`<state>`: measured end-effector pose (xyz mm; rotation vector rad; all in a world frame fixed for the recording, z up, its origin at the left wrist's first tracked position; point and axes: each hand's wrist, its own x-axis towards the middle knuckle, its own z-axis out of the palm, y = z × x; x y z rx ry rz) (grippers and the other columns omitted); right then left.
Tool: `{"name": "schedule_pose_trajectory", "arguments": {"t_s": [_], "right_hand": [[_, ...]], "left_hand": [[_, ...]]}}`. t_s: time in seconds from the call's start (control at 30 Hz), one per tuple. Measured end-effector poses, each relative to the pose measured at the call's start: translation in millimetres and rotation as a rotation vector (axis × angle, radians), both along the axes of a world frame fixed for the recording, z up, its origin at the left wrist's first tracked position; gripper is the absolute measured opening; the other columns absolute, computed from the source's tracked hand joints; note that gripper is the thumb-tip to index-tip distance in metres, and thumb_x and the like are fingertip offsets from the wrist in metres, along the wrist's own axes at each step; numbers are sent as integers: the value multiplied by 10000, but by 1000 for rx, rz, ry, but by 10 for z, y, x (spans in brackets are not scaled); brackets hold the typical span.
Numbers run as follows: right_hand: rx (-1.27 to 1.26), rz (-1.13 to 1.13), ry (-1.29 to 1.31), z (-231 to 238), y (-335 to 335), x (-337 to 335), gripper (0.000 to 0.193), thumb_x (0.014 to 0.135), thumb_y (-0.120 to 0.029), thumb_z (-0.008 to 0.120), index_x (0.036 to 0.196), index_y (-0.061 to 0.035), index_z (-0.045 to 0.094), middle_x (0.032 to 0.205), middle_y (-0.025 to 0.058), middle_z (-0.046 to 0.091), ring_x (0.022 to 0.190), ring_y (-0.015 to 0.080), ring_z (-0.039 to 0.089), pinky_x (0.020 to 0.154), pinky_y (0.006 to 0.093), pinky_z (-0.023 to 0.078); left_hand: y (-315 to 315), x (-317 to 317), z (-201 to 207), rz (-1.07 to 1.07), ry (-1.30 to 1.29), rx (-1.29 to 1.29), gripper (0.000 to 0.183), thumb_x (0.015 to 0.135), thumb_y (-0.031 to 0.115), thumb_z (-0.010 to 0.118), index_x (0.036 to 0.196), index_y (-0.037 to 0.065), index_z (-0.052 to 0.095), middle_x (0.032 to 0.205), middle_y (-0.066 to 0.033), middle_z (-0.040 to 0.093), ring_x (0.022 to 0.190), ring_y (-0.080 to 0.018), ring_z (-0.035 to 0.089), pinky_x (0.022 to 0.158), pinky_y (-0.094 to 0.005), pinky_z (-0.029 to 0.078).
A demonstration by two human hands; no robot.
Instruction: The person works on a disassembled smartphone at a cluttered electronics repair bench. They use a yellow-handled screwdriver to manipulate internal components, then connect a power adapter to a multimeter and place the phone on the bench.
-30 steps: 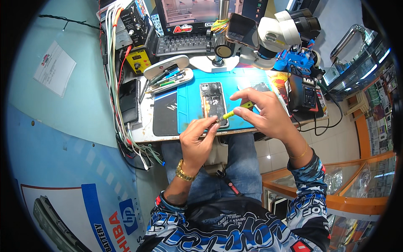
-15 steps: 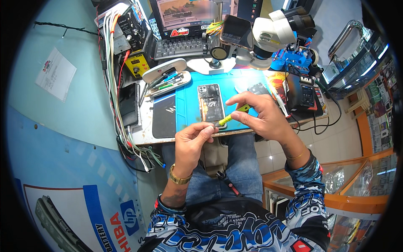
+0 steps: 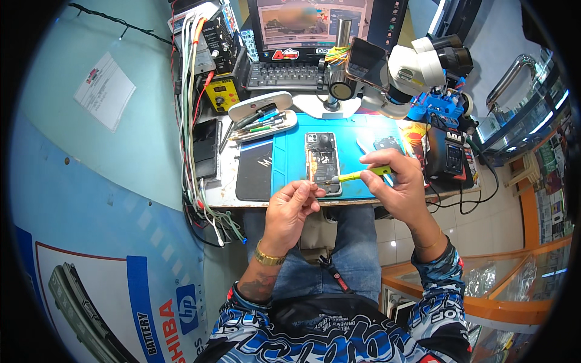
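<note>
My right hand (image 3: 399, 184) grips a slim yellow-green handled tool (image 3: 357, 175) between thumb and fingers. Its narrow grey-dark tip points left, toward the fingertips of my left hand (image 3: 292, 209). Those fingers are pinched together near the tool's tip; whatever small thing they may hold is too small to make out. Just beyond both hands, an opened phone (image 3: 324, 158) lies on the blue work mat (image 3: 289, 163), its back cover off and inner parts showing. Its lower end is close behind the tool and my left fingertips.
A pen case (image 3: 263, 124) with several tools stands left of the mat. Behind it are a keyboard (image 3: 284, 75) and a monitor. A microscope (image 3: 414, 69) rises at the back right. Cables (image 3: 190, 121) hang at the left; a black device (image 3: 446, 154) sits at the right.
The view has shifted, so the bench sits further right and lower. The tool is turned more level, its tip still by my left fingertips; the right fingers have closed nearer around its handle.
</note>
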<state>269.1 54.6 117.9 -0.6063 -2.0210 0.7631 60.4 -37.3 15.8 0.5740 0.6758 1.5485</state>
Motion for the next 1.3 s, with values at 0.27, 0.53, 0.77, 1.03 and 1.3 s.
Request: {"name": "schedule_pose_trajectory", "arguments": {"t_s": [0.27, 0.53, 0.77, 1.03, 1.3], "right_hand": [[-34, 35, 1, 18, -22, -25, 158, 890, -43, 729, 1042, -8, 698, 786, 62, 695, 634, 80, 597, 565, 255, 474], [-104, 22, -75, 46, 11, -23, 133, 881, -44, 717, 1002, 6, 693, 810, 66, 705, 684, 93, 631, 616, 257, 503], [-114, 24, -54, -39, 99, 9, 149, 887, -89, 728, 1007, -7, 697, 797, 74, 692, 724, 119, 659, 671, 286, 524], [-36, -84, -313, -8, 184, 21, 143, 870, -99, 721, 983, -21, 679, 772, 132, 697, 680, 212, 713, 650, 317, 539], [65, -81, -425, -98, 188, -57, 127, 864, -123, 713, 941, -35, 664, 742, 141, 701, 675, 294, 707, 677, 399, 517]], "left_hand": [[-19, 0, 12, 30, 86, -10, 240, 1060, 215, 615, 1120, -8, 684, 1001, -98, 729, 798, -116, 628, 760, -244, 530], [-28, -2, 6, 131, 337, 48, 183, 1029, 139, 659, 1074, -29, 717, 962, -97, 752, 808, -104, 647, 750, -244, 536], [-35, 18, 29, 167, 453, 74, 199, 1032, 136, 651, 1118, -32, 714, 960, -110, 750, 765, -99, 628, 722, -239, 529], [18, 108, -52, 492, 1382, 181, 258, 924, 172, 755, 1159, 68, 746, 994, -55, 715, 827, -181, 625, 735, -330, 482], [18, 135, -197, 558, 1714, 314, 285, 832, 155, 798, 1108, 103, 751, 1108, -9, 679, 944, -231, 589, 774, -380, 419]]}}
